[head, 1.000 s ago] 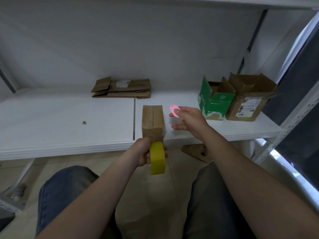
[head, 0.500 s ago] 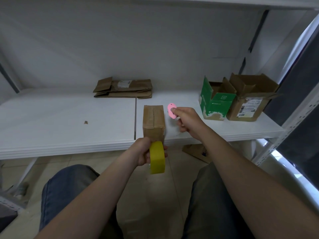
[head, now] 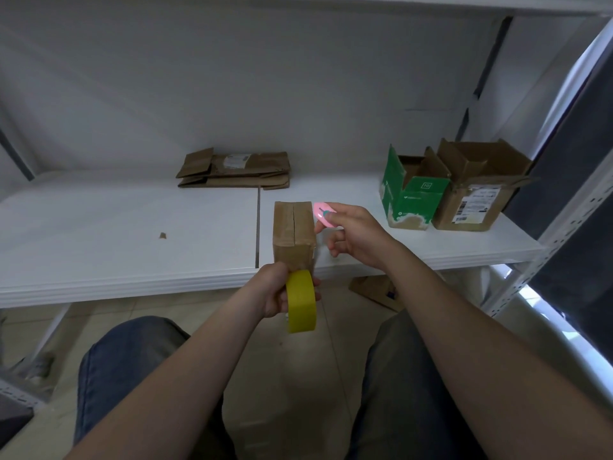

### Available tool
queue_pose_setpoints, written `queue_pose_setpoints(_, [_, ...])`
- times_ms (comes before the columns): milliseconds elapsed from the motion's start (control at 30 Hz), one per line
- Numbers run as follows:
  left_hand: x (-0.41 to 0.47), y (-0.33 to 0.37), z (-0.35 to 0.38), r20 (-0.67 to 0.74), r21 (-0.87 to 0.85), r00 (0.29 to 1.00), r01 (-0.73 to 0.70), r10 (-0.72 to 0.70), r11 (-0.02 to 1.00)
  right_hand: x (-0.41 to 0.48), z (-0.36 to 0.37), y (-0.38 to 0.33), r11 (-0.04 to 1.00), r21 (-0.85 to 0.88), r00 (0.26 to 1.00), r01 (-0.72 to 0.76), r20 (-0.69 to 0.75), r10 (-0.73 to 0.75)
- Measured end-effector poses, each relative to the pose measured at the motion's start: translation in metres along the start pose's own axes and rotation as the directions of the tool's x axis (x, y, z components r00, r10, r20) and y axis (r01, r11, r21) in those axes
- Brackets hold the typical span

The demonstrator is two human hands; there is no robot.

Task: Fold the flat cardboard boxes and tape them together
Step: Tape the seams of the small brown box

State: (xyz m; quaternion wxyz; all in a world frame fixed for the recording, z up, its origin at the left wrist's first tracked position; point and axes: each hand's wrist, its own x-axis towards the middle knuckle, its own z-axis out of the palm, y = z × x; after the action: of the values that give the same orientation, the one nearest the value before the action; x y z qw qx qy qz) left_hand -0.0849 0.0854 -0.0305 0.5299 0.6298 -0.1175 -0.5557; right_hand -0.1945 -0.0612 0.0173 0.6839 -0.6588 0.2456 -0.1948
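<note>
Two hands work at the near edge of the white bench. The left hand, forearm stretched forward, grips a roll of yellow tape on edge, just below the near face of the small brown cardboard box standing there. The right hand, wrist raised, pinches a pink oval tool against the box's upper right edge, with its lower fingers loosely curled. Flattened brown cardboard boxes lie at the back. A green open carton and a brown open carton stand to the right.
</note>
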Motion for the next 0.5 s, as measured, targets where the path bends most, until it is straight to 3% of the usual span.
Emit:
queue_pose_setpoints(133, [0.0,0.0,0.0,-0.004,0.0,1.0,0.001,-0.001,1.0,0.003,0.0,0.003,0.978,-0.199,0.991,0.061,-0.102,-0.082])
queue_pose_setpoints(233, [-0.001,-0.001,-0.002,-0.013,0.003,1.0,0.005,-0.005,1.0,0.003,0.004,0.005,0.878,-0.455,0.967,0.151,-0.116,-0.226])
queue_pose_setpoints(300, [0.0,-0.002,-0.002,-0.017,-0.001,1.0,0.003,-0.003,1.0,0.002,0.01,0.006,0.705,-0.653,0.933,0.276,0.004,-0.361])
queue_pose_setpoints(367, [0.0,-0.003,-0.002,-0.01,-0.012,1.0,-0.001,0.001,1.0,0.004,0.017,0.012,0.52,-0.762,0.898,0.387,0.183,-0.4])
queue_pose_setpoints(500, [0.0,-0.006,-0.002,0.007,-0.031,1.0,-0.002,0.002,1.0,0.008,0.028,0.03,0.38,-0.813,0.886,0.44,0.323,-0.334])
